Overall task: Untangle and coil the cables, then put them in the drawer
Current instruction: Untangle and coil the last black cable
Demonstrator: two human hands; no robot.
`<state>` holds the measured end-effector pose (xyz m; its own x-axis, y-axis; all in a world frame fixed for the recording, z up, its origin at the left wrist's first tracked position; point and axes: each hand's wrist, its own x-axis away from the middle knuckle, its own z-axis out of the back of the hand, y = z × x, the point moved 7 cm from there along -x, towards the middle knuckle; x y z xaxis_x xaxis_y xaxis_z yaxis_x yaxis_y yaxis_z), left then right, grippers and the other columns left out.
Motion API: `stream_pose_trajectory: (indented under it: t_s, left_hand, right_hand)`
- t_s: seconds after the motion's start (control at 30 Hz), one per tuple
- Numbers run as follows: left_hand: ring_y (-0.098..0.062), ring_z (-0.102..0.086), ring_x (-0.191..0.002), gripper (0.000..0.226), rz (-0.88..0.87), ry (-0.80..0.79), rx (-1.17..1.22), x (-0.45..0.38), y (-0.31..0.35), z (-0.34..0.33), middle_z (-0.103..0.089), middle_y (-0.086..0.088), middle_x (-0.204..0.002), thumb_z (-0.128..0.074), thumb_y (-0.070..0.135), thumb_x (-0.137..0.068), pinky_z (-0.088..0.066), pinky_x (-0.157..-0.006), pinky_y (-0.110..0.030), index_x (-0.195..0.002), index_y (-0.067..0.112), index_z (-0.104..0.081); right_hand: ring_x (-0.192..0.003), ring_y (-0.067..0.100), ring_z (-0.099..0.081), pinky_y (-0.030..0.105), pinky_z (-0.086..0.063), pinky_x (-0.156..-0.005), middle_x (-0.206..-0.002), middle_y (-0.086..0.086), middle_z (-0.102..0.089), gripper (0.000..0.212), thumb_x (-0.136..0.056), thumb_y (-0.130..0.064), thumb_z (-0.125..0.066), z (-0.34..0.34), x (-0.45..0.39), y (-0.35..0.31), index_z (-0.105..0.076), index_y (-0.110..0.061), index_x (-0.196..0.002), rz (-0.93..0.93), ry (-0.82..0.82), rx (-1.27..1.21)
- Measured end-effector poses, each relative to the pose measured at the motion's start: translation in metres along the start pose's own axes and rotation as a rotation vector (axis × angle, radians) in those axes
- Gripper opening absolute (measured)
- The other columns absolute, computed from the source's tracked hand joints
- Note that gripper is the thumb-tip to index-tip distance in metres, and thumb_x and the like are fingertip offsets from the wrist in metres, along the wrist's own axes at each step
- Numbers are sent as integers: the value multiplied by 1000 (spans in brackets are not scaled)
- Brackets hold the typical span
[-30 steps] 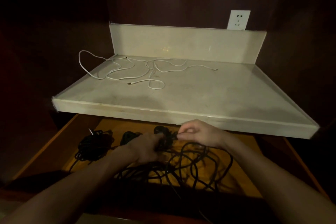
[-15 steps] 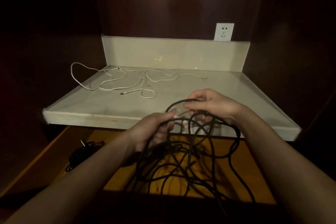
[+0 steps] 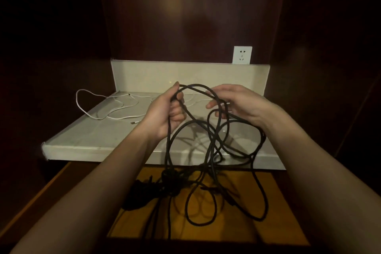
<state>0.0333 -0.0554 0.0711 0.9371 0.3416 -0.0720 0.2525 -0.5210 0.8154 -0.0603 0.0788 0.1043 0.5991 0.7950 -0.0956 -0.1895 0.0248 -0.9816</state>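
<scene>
A tangled black cable (image 3: pixel 208 146) hangs in loose loops from both my hands, above the pale counter and the open wooden drawer (image 3: pixel 243 220). My left hand (image 3: pixel 165 113) grips several strands in its curled fingers. My right hand (image 3: pixel 235 103) has its fingers hooked through the loops at the top right. The cable's lower loops trail down into the drawer. A dark coiled bundle (image 3: pixel 142 194) lies in the drawer at the left, partly behind my left forearm. A loose white cable (image 3: pixel 107 107) sprawls on the counter's left part.
The pale counter (image 3: pixel 99 140) has a raised back panel and sits in a dark wooden alcove. A white wall socket (image 3: pixel 242 55) is above the back panel at the right. The drawer's wooden side rail (image 3: pixel 41 198) runs along the left.
Both hands have risen from the drawer to above the counter, lifting the black cable tangle with them. The camera has tilted up, so the counter sits lower in view.
</scene>
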Motion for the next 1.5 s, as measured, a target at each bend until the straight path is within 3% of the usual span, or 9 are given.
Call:
stream_pose_trajectory:
  t_s: [0.17, 0.3, 0.47, 0.67, 0.9, 1.1, 1.27, 1.37, 1.5]
  left_hand:
    - [-3, -18, -28, 42, -13, 88, 68, -14, 4, 7, -20, 10, -39, -44, 36, -105, -14, -30, -16, -67, 17, -43]
    - [-5, -17, -24, 43, 2, 110, 143, -21, 11, 7, -19, 9, -35, -44, 34, -104, -12, -27, -15, -65, 18, -41]
    - [-6, -17, -25, 43, -56, 89, 175, -29, 34, -10, -20, 9, -37, -45, 34, -104, -12, -28, -16, -65, 17, -42]
    - [-5, -17, -27, 41, -127, 119, 134, -44, 58, -24, -18, 9, -38, -50, 34, -103, -12, -31, -16, -67, 16, -42]
    - [-4, -16, -27, 41, -140, 173, 155, -69, 55, -25, -20, 9, -36, -45, 34, -106, -11, -33, -16, -69, 17, -40]
    - [-4, -16, -29, 41, -130, 252, 122, -84, 38, -2, -20, 9, -37, -45, 34, -106, -13, -31, -17, -69, 16, -41]
    - [-4, -16, -30, 42, -140, 326, 93, -93, 34, 15, -20, 9, -39, -43, 35, -107, -13, -31, -17, -70, 16, -41]
    - [-5, -16, -30, 41, -137, 360, 70, -95, 28, 20, -20, 9, -39, -44, 34, -106, -13, -32, -18, -70, 16, -41]
    - [-5, -16, -30, 40, -128, 392, 60, -94, 21, 23, -21, 9, -40, -43, 33, -106, -12, -33, -18, -70, 16, -42]
  right_hand:
    - [-95, 33, -66, 38, -54, -89, -114, 12, -69, 52, -88, -58, -59, 1, -2, -4, -65, -16, -117, -47, -54, 230]
    - [-86, 16, -60, 16, -47, -72, -99, 9, -61, 36, -87, -24, -74, -9, -2, -13, -62, -11, -118, 89, -64, 578]
    - [-75, 17, -67, 26, -51, -63, -98, 12, -58, 10, -96, -1, -56, 5, -8, -22, -58, -6, -105, 181, 130, 406]
    - [-69, 16, -69, 26, -56, -58, -98, 16, -64, 18, -99, -3, -49, 18, -17, -40, -58, -10, -112, 298, 289, 265]
    - [-98, 26, -68, 41, -58, -86, -106, -1, -61, 46, -97, -27, -59, 7, -28, -18, -43, -19, -139, 301, 385, 316]
    - [-132, 19, -47, 45, -38, -112, -148, 3, -39, 64, -98, -50, -50, 0, -35, 20, -29, -25, -152, 209, 354, 366]
    - [-93, 16, -56, 41, -50, -78, -101, 1, -56, 34, -97, -38, -50, -29, 20, 2, -59, -8, -112, 747, 523, 760]
    - [-79, 12, -55, 38, -50, -71, -88, -6, -56, 43, -93, -52, -50, -44, 14, 12, -55, -16, -115, 628, 417, 808]
    - [-98, 11, -53, 41, -50, -85, -112, -3, -55, 61, -89, -56, -61, -36, 2, 16, -48, -17, -134, 526, 474, 787]
